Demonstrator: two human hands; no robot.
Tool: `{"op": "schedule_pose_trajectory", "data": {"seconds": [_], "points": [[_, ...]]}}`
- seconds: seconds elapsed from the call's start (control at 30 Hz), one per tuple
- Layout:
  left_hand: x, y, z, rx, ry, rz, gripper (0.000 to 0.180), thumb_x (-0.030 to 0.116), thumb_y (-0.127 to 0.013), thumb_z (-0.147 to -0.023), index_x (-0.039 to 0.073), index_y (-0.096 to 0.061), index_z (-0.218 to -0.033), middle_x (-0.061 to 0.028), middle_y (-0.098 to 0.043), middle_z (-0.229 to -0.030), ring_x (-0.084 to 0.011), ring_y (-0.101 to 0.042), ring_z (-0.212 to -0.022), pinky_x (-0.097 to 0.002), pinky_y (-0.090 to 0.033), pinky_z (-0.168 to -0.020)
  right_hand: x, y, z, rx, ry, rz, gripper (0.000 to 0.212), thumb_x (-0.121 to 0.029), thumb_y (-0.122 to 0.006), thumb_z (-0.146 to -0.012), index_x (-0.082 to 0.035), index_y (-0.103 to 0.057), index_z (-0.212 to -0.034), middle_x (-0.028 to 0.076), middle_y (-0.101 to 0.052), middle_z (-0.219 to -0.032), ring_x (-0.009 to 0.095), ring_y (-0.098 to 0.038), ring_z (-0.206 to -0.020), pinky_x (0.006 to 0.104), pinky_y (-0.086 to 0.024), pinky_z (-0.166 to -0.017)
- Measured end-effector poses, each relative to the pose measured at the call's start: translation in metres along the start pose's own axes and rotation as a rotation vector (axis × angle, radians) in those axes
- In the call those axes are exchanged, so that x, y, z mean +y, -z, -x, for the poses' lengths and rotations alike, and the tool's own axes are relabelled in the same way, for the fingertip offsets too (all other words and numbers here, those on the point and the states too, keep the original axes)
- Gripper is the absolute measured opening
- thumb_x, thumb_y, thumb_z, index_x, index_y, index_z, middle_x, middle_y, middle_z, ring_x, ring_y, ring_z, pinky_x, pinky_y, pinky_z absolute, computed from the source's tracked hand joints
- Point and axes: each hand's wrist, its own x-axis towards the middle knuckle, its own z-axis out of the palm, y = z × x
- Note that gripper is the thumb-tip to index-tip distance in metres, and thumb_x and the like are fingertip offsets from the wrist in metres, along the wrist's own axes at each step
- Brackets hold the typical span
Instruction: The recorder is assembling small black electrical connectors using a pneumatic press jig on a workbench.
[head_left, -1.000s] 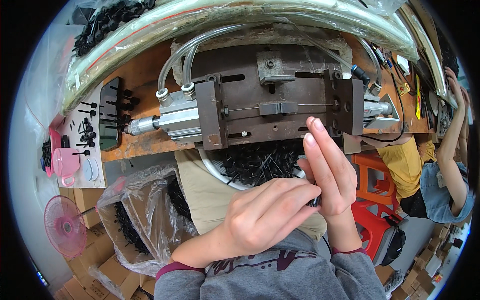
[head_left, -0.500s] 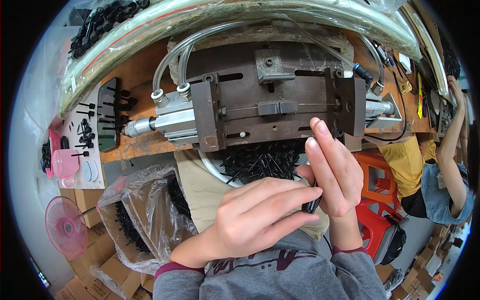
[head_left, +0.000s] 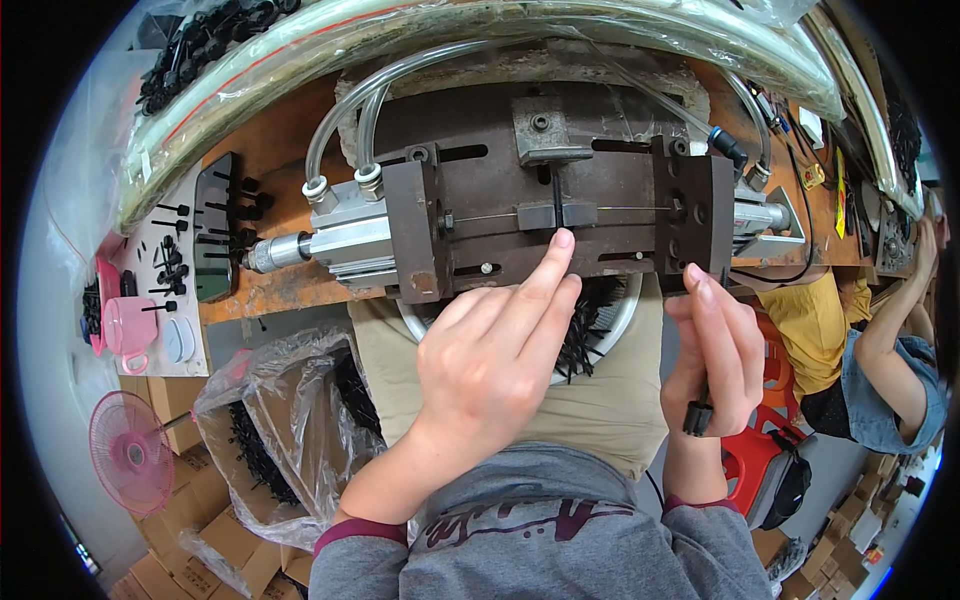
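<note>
My left hand [head_left: 490, 350] reaches to the machine fixture from the front, index finger stretched forward. Its fingertip meets the near end of a slim black rod-like part [head_left: 558, 190], which lies between two small grey jaw blocks [head_left: 537, 216]. The far end of the part reaches the metal stop block [head_left: 540, 125]. My thumb and the grip beneath the fingers are hidden. My right hand [head_left: 715, 355] is raised at the right front of the fixture, fingers curled round a black plastic part. The ribbed head [head_left: 698, 418] of that part shows below the palm.
A white-rimmed basin [head_left: 612, 345] of black parts rests on my lap. Air cylinders [head_left: 350, 240] with clear hoses flank the fixture. A plastic-lined carton [head_left: 290, 420] and a pink fan [head_left: 135, 453] stand left. At the right are a red stool [head_left: 745, 470] and another person [head_left: 885, 370].
My hands have parted. The left moved forward to the jaws, where a black part now lies between them; the right shifted right and its fingers curled. More of the basin shows.
</note>
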Motion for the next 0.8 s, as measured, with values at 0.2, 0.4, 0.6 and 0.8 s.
{"op": "schedule_pose_trajectory", "data": {"seconds": [0.2,0.4,0.6,0.8], "points": [[-0.004,0.002,-0.007,-0.031,-0.027,-0.001,0.018,0.005,-0.069,-0.074,-0.001,-0.07,-0.091,-0.0127,-0.067,-0.119,-0.0145,-0.062,-0.062,-0.0268,-0.048,-0.06,-0.003,0.004,-0.006,-0.065,-0.019,-0.22,0.05,-0.014,-0.079,-0.08,0.005,-0.059,-0.121,0.024,-0.059,-0.121,0.034,-0.068,-0.099,0.037,-0.058,-0.083],[-0.002,0.004,-0.007,-0.049,-0.003,-0.008,0.019,0.007,-0.07,-0.074,0.0,-0.071,-0.092,-0.0117,-0.067,-0.12,-0.014,-0.062,-0.059,-0.0263,-0.048,-0.058,0.001,0.004,0.0,-0.077,-0.042,-0.444,0.081,-0.042,-0.082,-0.074,0.008,-0.049,-0.128,0.031,-0.05,-0.13,0.043,-0.062,-0.11,0.0471,-0.055,-0.092],[-0.003,0.003,-0.006,-0.052,0.004,-0.001,0.02,0.008,-0.07,-0.075,0.0,-0.071,-0.093,-0.0118,-0.067,-0.121,-0.0141,-0.062,-0.059,-0.0264,-0.048,-0.058,-0.008,0.006,-0.001,-0.097,-0.101,-0.386,0.052,-0.004,-0.086,-0.065,0.001,-0.062,-0.11,0.026,-0.061,-0.121,0.035,-0.068,-0.1,0.0384,-0.059,-0.082],[-0.002,0.003,-0.005,-0.026,0.045,0.041,0.026,0.008,-0.079,-0.067,0.005,-0.072,-0.092,-0.0085,-0.07,-0.115,-0.0173,-0.065,-0.063,-0.0271,-0.048,-0.058,-0.014,0.002,-0.012,-0.191,-0.036,-0.153,0.035,-0.002,-0.084,-0.061,0.0,-0.071,-0.093,0.02,-0.066,-0.114,0.032,-0.069,-0.094,0.0363,-0.058,-0.078]]}}
